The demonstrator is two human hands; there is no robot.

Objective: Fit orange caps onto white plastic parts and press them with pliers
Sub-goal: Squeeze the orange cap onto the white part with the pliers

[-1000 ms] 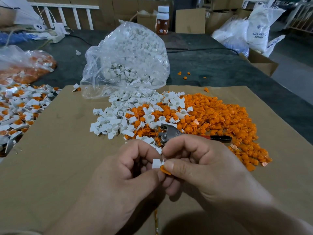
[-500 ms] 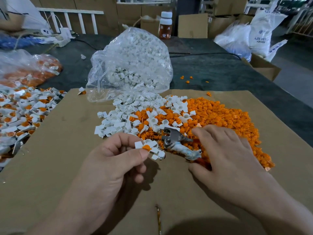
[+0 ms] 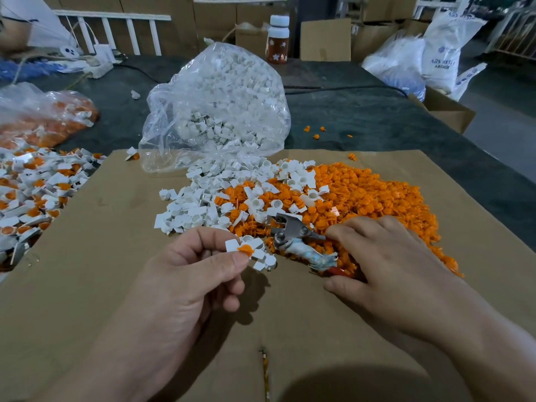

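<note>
Between left hand [image 3: 185, 282] fingertips: pinched white part [image 3: 233, 245], orange cap [image 3: 245, 248] seated.
Right hand [image 3: 388, 274]: fingers spread, touching pliers [image 3: 290, 233].
Surface: cardboard [image 3: 87, 285].

Worn at head height, wide-angle; aimed forward and down; close over left hand [image 3: 179, 285] and right hand [image 3: 400, 274] above cardboard sheet [image 3: 87, 285]; dark table [image 3: 377, 117] farther off, toward top.

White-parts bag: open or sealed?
Open. The clear bag lies with its mouth at the cardboard, white parts spilling out onto it.
</note>
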